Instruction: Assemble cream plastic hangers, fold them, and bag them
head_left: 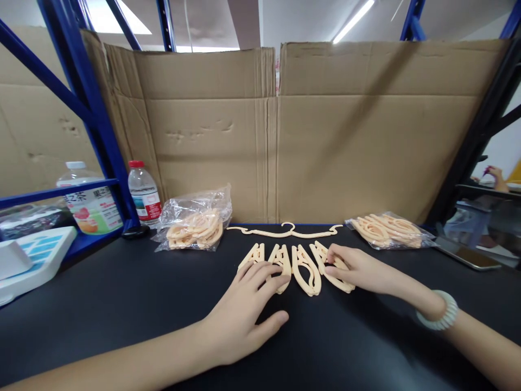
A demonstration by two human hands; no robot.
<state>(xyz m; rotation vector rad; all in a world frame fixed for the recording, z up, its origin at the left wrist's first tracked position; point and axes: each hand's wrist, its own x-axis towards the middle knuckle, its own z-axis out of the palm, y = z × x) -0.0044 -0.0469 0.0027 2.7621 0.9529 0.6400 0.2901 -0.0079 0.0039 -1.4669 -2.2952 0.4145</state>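
Observation:
Several cream folding clothes hangers, folded up, lie fanned in a row on the black table. My left hand (244,309) is open, palm down, with its fingertips over the two left ones, partly hiding the second hanger (286,266). Beside it the third folded hanger (297,270) lies untouched. My right hand (354,266), with a pale coiled band on the wrist, has its fingers curled onto the rightmost folded hanger (342,283). Behind the row, an unfolded hanger (272,234) lies flat with its hook pointing away from me.
Clear bags of folded hangers lie at the back left (195,228) and back right (386,231). A water bottle (144,195) stands by the blue rack post. A phone (468,255) lies at the right. Cardboard (211,136) walls the back. Another person's hand (496,175) shows far right.

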